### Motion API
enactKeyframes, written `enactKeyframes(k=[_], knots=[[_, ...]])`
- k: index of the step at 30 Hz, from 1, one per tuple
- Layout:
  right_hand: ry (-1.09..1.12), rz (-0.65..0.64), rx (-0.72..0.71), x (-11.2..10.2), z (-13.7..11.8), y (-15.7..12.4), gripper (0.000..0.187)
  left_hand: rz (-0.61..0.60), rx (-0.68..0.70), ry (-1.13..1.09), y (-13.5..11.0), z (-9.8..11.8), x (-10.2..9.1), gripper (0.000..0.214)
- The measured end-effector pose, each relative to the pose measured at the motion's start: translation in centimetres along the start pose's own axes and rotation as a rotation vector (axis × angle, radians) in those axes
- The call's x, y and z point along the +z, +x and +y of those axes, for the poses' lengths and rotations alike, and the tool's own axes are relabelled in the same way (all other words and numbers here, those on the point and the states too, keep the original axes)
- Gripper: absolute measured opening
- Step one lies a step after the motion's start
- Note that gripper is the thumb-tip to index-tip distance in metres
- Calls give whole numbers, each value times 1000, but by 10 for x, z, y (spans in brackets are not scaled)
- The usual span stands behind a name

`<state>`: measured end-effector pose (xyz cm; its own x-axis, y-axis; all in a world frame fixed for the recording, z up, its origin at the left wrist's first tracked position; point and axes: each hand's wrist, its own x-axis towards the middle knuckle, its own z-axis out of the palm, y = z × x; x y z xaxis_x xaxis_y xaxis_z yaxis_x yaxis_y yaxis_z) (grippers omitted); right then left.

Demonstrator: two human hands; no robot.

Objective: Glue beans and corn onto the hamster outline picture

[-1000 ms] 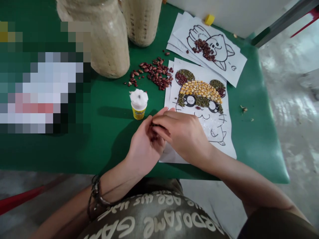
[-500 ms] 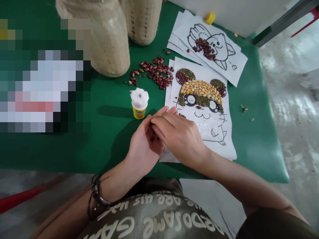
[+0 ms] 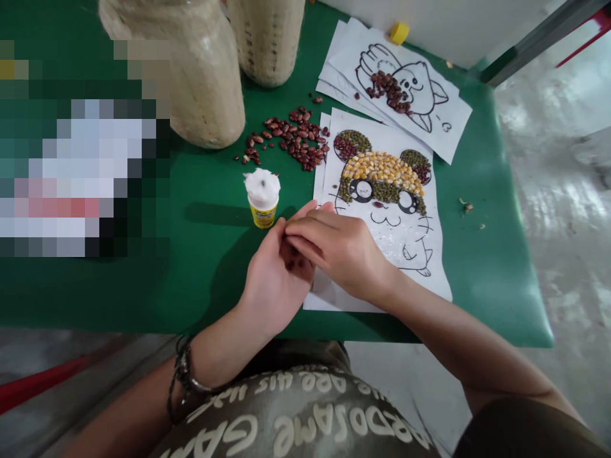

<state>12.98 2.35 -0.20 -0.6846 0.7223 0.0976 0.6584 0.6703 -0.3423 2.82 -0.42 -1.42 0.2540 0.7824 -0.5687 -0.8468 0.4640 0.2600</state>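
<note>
My left hand [image 3: 274,273] lies palm up at the near edge of a green table [image 3: 205,267], cupped around several dark red beans [image 3: 292,261]. My right hand [image 3: 341,251] reaches across into that palm, its fingertips pinched among the beans. Both hands rest over the lower left corner of a hamster drawing [image 3: 384,210] whose head is filled with yellow corn, green seeds and red beans. A small yellow glue pot [image 3: 262,198] with a white top stands just left of my hands.
A loose pile of red beans [image 3: 291,137] lies behind the glue pot. Two tall woven containers [image 3: 200,70] stand at the back. More drawings [image 3: 405,89] lie at the back right, one partly filled with beans, by a yellow cap [image 3: 400,32]. A blurred patch covers the table's left.
My hands have stayed together at the drawing's corner; the right fingers have shifted slightly within the left palm. The view has drifted a little.
</note>
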Motion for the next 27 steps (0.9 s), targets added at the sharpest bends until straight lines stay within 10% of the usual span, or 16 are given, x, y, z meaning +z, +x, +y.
enactKeyframes(k=[22,27], knots=[[239,75,207,2,-10,-2,9,-38,-31,-1,-1,0,-1,38],[686,127,303,-10,-4,-1,6,151,-1,-40,0,1,4,33]])
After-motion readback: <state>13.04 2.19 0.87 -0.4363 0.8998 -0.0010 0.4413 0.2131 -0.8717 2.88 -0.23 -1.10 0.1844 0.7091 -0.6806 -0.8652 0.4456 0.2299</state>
